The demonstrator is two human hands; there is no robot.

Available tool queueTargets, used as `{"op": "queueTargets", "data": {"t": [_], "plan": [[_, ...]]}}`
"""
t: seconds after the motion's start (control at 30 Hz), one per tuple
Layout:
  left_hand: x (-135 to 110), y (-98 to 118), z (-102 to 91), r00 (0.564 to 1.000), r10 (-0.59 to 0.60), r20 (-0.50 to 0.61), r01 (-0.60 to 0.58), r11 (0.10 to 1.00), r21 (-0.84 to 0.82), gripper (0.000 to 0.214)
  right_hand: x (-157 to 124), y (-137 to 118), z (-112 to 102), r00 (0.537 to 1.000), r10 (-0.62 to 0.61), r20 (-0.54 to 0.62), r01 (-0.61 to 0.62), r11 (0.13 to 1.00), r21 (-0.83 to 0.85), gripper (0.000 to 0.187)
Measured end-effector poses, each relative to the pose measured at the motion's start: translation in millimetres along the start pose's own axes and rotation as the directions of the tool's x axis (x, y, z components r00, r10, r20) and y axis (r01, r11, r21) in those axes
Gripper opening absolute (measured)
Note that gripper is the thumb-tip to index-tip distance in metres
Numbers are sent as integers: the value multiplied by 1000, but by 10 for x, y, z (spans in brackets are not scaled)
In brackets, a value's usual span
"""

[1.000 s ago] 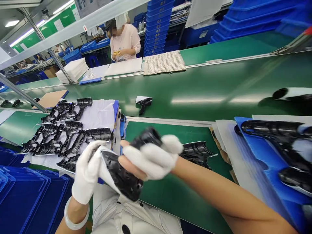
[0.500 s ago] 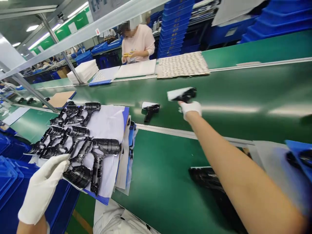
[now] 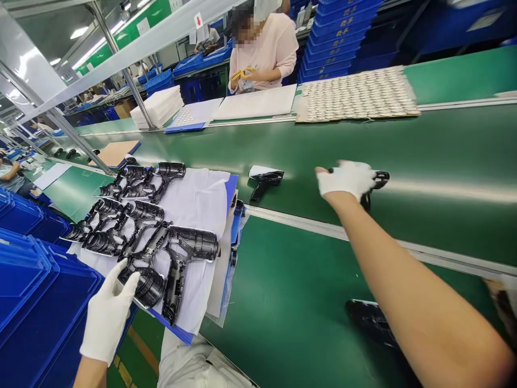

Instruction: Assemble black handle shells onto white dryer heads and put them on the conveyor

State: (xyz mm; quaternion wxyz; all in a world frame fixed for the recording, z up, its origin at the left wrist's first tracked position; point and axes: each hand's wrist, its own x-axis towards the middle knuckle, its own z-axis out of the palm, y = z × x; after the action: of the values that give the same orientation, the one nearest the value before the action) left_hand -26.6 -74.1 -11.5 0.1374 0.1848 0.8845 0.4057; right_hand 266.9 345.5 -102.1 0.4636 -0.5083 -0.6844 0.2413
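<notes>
Reaching out over the green conveyor belt point(image 3: 444, 151), the right hand point(image 3: 346, 180), in a white glove, covers a black moulded pistol-shaped housing point(image 3: 382, 177). Motion blur obscures the contact: the fingers appear to lie across the housing, but a clamped grip cannot be confirmed. The left hand point(image 3: 109, 312), also gloved, is open, its thumb spread from its fingers, just beside the nearest housing half point(image 3: 147, 288) on the white sheet point(image 3: 197, 199).

Caution: a loose right-hand grip could let the housing fall to the belt and scuff its glossy surface. Careless left-hand contact could shift the overlapping parts on the sheet. A second housing point(image 3: 264, 183) lies on the belt, nearby.

Change from the earlier frame: the right glove now hides most of the housing, and its white backing no longer shows. The left fingertips sit closer to the housing half.
</notes>
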Motion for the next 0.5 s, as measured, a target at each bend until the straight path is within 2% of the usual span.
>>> {"op": "queueTargets", "data": {"t": [0.03,0.07,0.1,0.17,0.2,0.23,0.27,0.33,0.4,0.47,0.5], "plan": [[-9,-27,38,1000,4,-7,-4,999,-34,89,-115,-255,85,994,-1,-112,-11,994,-107,32],[-16,-50,64,1000,-1,-8,0,997,-79,88,-289,-544,163,985,-111,-131,86,979,-182,33],[-22,-66,80,1000,-5,-5,5,991,-131,88,-519,-853,231,956,-284,-74,263,941,-214,35],[-25,-83,71,1000,9,-3,-9,976,-220,89,-1092,-1460,330,881,-471,55,473,863,-178,33],[-18,-89,45,1000,25,-11,-27,969,-247,90,-1396,-1727,363,823,-552,137,568,809,-150,33],[-3,-98,3,999,42,-29,-48,964,-261,92,-1681,-1957,390,691,-657,302,708,699,-98,34],[23,-112,-54,997,58,-60,-72,963,-260,92,-1929,-2144,413,557,-695,454,792,610,-38,39],[106,-161,-206,985,121,-125,-144,968,-204,83,-2272,-2393,448,465,-583,666,801,598,-35,54],[212,-227,-367,962,228,-153,-247,962,-117,63,-2417,-2496,458,460,-420,783,752,653,-91,64],[302,-278,-479,943,303,-140,-318,942,-105,47,-2445,-2489,424,493,-316,811,694,705,-147,63],[330,-287,-502,947,296,-128,-315,935,-162,44,-2446,-2455,390,525,-303,795,666,728,-163,57]]}}
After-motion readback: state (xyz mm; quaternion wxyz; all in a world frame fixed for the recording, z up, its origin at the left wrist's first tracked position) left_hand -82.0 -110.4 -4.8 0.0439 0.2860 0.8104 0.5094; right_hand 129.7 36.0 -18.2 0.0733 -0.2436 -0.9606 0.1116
